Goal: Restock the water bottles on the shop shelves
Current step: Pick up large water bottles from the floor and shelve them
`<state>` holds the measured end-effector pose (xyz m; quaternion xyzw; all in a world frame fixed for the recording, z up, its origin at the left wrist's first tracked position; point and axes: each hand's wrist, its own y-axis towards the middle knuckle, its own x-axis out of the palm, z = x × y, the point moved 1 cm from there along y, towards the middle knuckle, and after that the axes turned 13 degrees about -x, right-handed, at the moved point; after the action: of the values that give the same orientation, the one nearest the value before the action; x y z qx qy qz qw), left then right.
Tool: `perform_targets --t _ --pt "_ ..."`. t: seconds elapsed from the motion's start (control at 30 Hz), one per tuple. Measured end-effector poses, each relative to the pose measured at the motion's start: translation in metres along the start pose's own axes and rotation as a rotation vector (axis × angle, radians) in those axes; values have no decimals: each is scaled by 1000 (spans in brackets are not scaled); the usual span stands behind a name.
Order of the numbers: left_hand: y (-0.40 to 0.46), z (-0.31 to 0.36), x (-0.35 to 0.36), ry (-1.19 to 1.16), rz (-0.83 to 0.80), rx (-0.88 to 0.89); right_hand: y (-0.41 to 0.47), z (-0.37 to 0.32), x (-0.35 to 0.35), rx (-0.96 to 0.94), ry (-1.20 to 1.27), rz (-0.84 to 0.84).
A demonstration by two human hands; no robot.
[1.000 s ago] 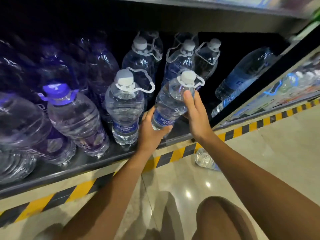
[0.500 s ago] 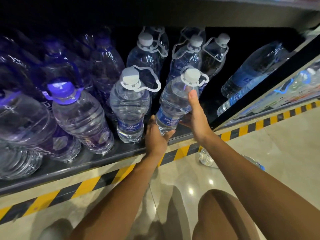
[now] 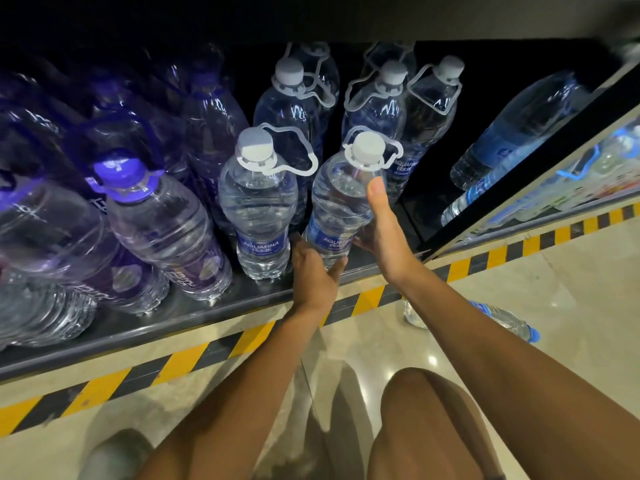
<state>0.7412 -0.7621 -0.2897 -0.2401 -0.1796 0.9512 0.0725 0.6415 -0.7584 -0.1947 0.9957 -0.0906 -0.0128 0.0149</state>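
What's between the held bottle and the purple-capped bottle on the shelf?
One upright Aquafina bottle, seen in the head view, stands between the held bottle and the purple-capped bottle.

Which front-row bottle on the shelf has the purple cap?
The purple-capped bottle, left of the two white-capped Aquafina bottles; neither hand touches it.

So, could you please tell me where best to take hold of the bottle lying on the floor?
Probably around the middle of the floor bottle, from above: it lies on its side with its blue cap pointing right, so its barrel faces up; the right arm hides its base.
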Motion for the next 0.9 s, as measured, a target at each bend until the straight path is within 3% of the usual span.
perform_targets --t 0.3,0.43,0.5,0.63,0.9 --pt "-27 -22 9 59 -40 -34 -1 5 -10 87 -66 -5" --pt "-65 -46 14 67 150 161 -17 11 -32 73 -158 -52" --pt "-73 -57 21 149 152 293 -32 16 -55 61 -183 -21" --pt "-68 -66 42 331 -80 432 -78 45 -115 56 -287 139" --pt "-39 -39 132 799 -469 715 -174 138 -231 357 -586 445"
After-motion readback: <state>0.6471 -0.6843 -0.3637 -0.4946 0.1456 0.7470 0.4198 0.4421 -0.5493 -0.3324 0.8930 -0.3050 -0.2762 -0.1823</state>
